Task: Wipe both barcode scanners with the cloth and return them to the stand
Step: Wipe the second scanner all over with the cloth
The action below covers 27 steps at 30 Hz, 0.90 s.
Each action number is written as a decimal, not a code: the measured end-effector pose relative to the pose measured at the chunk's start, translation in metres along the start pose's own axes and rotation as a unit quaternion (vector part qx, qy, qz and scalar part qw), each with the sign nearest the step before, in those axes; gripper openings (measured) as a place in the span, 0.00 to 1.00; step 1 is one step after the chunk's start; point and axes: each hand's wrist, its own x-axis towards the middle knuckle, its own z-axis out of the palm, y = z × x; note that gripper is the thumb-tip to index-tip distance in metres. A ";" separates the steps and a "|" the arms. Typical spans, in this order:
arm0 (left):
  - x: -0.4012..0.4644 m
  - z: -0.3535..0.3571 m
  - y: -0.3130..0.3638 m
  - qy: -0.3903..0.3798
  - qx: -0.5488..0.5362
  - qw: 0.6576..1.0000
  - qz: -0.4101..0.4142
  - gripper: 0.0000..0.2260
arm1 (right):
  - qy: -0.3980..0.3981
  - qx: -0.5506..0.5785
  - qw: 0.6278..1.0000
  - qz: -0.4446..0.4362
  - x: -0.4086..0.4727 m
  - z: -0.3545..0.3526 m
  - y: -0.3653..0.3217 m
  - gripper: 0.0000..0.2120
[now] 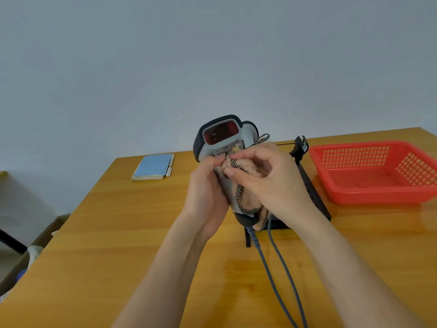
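— Holding the scanner (220,138) looks easy, right?
— Probably. It seems hard and light, and its red window could scratch. The handle is the best place to hold it.
— Where is it?
— Up over the table (118,233), in front of the stand (309,185). The left hand (205,197) grips the grey handle. The right hand (267,181) presses the soft cloth (248,200) on it.
— And its look?
— Grey body, black rim, grey cord (279,268).
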 end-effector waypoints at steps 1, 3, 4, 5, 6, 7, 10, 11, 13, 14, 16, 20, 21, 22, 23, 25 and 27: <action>0.000 0.000 0.000 -0.006 0.003 1.000 -0.001 0.16 | -0.007 -0.003 1.000 -0.001 0.000 -0.001 0.001 0.11; -0.001 -0.001 -0.001 -0.010 0.014 1.000 -0.010 0.14 | -0.014 -0.011 1.000 0.005 0.000 -0.004 0.004 0.11; 0.000 -0.001 -0.001 -0.007 0.016 1.000 -0.015 0.12 | -0.019 -0.013 1.000 0.014 0.001 -0.005 0.005 0.11; 0.002 -0.002 -0.002 0.001 0.014 1.000 -0.017 0.11 | -0.030 -0.014 0.999 0.022 0.000 -0.006 0.007 0.11; 0.003 -0.004 -0.002 0.013 0.012 1.000 -0.017 0.10 | -0.044 -0.016 0.998 0.028 0.000 -0.006 0.008 0.11; 0.006 -0.006 -0.002 0.029 0.012 0.999 -0.016 0.09 | -0.060 -0.018 0.997 0.034 -0.001 -0.006 0.010 0.11; 0.011 -0.011 0.000 0.073 0.009 0.997 -0.009 0.06 | -0.090 -0.018 0.992 0.084 -0.002 -0.012 0.013 0.23; 0.012 -0.013 0.002 0.078 0.006 0.997 -0.005 0.06 | -0.104 -0.027 0.988 0.112 -0.001 -0.016 0.014 0.30; 0.015 -0.015 0.005 0.086 -0.002 0.996 0.005 0.07 | -0.162 -0.060 0.973 0.154 -0.001 -0.022 0.012 0.38; 0.015 -0.016 0.006 0.092 -0.005 0.996 0.009 0.08 | -0.193 -0.070 0.966 0.160 -0.002 -0.024 0.010 0.37; 0.018 -0.019 0.006 0.110 -0.009 0.994 0.009 0.10 | -0.205 -0.073 0.965 0.146 -0.003 -0.023 0.010 0.25; 0.016 -0.019 0.001 0.116 0.034 0.993 -0.011 0.10 | -0.122 -0.002 0.985 0.121 0.000 -0.018 0.011 0.08; 0.014 -0.018 -0.001 0.122 0.060 0.991 -0.012 0.05 | -0.110 0.051 0.984 0.130 0.000 -0.017 0.008 0.07; 0.013 -0.018 -0.003 0.137 0.089 0.987 -0.012 0.03 | -0.096 0.099 0.981 0.134 0.001 -0.017 0.007 0.09; 0.011 -0.018 -0.004 0.155 0.107 0.982 -0.018 0.04 | -0.080 0.137 0.978 0.133 0.002 -0.017 0.005 0.12; 0.009 -0.019 -0.008 0.170 0.119 0.978 -0.027 0.08 | -0.043 0.163 0.979 0.111 0.004 -0.018 0.004 0.09; 0.009 -0.020 -0.011 0.162 0.126 0.978 -0.031 0.11 | -0.010 0.146 0.985 0.094 0.005 -0.018 0.006 0.11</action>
